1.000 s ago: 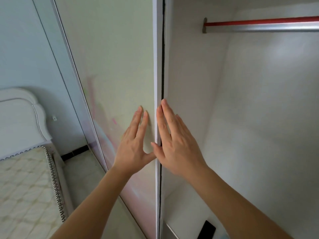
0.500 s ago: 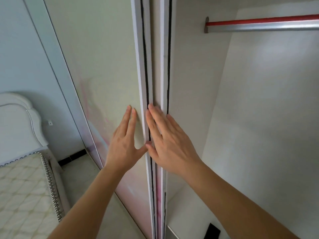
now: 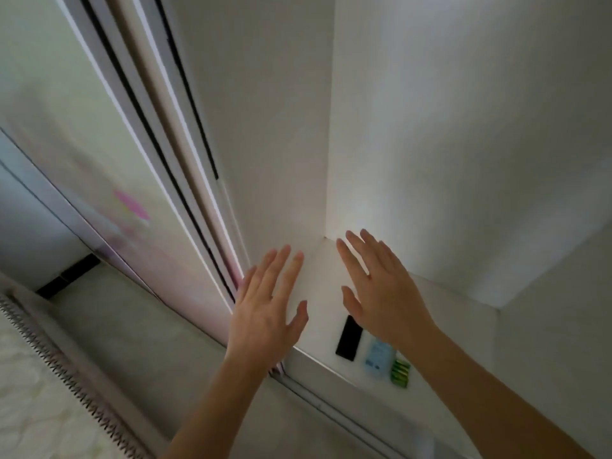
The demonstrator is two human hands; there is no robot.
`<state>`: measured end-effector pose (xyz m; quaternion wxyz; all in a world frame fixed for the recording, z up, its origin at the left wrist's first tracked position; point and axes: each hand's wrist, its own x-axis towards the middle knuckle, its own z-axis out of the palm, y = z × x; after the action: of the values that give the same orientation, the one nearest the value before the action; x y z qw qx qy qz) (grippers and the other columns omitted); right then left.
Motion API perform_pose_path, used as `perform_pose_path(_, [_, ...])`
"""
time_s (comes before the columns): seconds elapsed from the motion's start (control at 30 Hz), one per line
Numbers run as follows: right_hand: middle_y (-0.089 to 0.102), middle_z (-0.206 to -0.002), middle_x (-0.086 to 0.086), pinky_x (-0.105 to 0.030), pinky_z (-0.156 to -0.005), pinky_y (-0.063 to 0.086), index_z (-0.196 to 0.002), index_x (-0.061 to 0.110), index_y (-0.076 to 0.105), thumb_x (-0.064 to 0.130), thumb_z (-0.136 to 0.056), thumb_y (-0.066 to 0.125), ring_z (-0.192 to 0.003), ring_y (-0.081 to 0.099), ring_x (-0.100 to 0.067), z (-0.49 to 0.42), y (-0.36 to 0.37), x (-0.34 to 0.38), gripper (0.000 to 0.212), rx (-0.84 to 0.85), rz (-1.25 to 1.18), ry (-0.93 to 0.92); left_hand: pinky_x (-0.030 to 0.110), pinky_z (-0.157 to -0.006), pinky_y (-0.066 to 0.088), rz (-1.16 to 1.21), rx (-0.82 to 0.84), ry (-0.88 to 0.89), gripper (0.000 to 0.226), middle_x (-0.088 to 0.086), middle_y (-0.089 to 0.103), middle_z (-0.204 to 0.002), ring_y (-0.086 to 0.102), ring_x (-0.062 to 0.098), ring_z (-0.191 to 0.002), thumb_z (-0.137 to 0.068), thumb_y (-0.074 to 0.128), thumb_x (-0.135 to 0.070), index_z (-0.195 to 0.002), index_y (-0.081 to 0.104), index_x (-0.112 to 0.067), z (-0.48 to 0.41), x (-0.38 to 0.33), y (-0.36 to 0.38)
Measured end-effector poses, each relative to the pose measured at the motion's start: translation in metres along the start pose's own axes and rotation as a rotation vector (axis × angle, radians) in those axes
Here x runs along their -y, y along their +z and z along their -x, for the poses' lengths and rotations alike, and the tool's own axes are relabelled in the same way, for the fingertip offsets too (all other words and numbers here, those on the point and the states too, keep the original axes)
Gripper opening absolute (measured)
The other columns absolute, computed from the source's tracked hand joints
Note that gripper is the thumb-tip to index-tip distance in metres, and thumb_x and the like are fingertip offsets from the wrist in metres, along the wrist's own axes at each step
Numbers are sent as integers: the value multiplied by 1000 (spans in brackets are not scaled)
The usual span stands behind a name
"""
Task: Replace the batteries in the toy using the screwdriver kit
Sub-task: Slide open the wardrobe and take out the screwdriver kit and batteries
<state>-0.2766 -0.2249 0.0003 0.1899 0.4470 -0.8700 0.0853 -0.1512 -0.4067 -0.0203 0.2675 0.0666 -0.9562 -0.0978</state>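
Observation:
On the white wardrobe shelf [image 3: 318,273] lie three small items in a row: a flat black case [image 3: 349,337], a light blue object [image 3: 378,357] and a green pack [image 3: 400,373] that looks like batteries. My left hand [image 3: 268,309] hovers open over the shelf's left front corner, beside the sliding doors. My right hand [image 3: 381,289] is spread open above the shelf, its wrist just over the blue object. Neither hand holds anything.
The sliding wardrobe doors [image 3: 159,154] are pushed to the left, with their tracks [image 3: 331,402] along the floor. The wardrobe's back wall [image 3: 463,127] rises behind the shelf. A bed [image 3: 39,385] with a stitched edge lies at the lower left.
Both hands have left the sliding door edges and dropped down over the shelf. The view has tilted downward, so the hanging rail is gone and the shelf items now show.

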Motion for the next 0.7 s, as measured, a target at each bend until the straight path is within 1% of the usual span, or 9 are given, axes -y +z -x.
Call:
perform_pose_path(0.07, [38, -156, -16, -49, -114, 38, -151, 9, 36, 37, -95, 45, -145, 35, -33, 44, 14, -14, 63, 75, -20, 99, 51, -120, 27, -4, 107, -1, 69, 3, 28, -163, 22, 23, -152, -95, 41, -49, -157, 23, -24, 9, -19, 26])
perform_pose_path(0.17, [46, -150, -16, -51, -111, 41, -148, 9, 43, 39, -94, 41, -140, 43, -34, 102, 27, -30, 61, 130, -63, 275, 49, -118, 32, 38, 245, 19, 69, 2, 36, -160, 31, 23, -148, -93, 42, -49, -156, 28, -24, 23, -46, 61])
perform_pose_path(0.23, [49, -147, -17, -52, -111, 41, -145, 9, 47, 38, -93, 48, -138, 46, -35, 136, 33, -40, 60, 152, -64, 375, 49, -116, 36, 66, 313, 19, 69, 3, 40, -157, 36, 24, -146, -92, 44, -50, -154, 33, -22, 32, -64, 82])
perform_pose_path(0.3, [51, -146, -17, -52, -111, 40, -144, 9, 47, 34, -89, 62, -136, 47, -36, 167, 38, -48, 63, 181, -62, 437, 48, -116, 36, 81, 374, 19, 69, 3, 41, -156, 38, 24, -144, -91, 45, -50, -153, 37, -21, 43, -82, 99])
perform_pose_path(0.37, [51, -145, -17, -52, -112, 39, -144, 9, 47, 32, -86, 67, -136, 47, -36, 195, 41, -54, 65, 222, -61, 483, 47, -115, 36, 91, 439, 30, 69, 4, 43, -155, 40, 24, -143, -91, 44, -50, -152, 39, -19, 55, -100, 113])
perform_pose_path(0.47, [54, -142, -17, -53, -108, 44, -141, 9, 51, 36, -88, 52, -134, 49, -35, 225, 46, -62, 60, 277, -68, 549, 48, -113, 40, 110, 505, 30, 67, 4, 47, -153, 44, 24, -141, -90, 44, -51, -150, 43, -20, 64, -115, 127])
perform_pose_path(0.53, [56, -140, -17, -53, -107, 45, -140, 8, 53, 40, -89, 43, -133, 51, -34, 238, 54, -67, 61, 316, -73, 576, 46, -112, 40, 119, 536, 21, 66, 4, 47, -152, 44, 23, -140, -90, 45, -51, -149, 43, -20, 68, -115, 135])
perform_pose_path(0.63, [56, -140, -16, -51, -109, 44, -140, 9, 52, 42, -90, 39, -133, 51, -33, 244, 69, -71, 62, 354, -82, 654, 44, -110, 39, 127, 585, -6, 66, 5, 50, -150, 48, 26, -138, -89, 43, -52, -146, 48, -18, 64, -107, 150])
perform_pose_path(0.7, [57, -139, -15, -50, -108, 45, -140, 10, 52, 41, -90, 45, -131, 52, -33, 240, 79, -74, 59, 372, -84, 700, 44, -108, 39, 132, 622, -27, 67, 6, 52, -148, 50, 27, -136, -89, 41, -53, -145, 50, -18, 57, -98, 160])
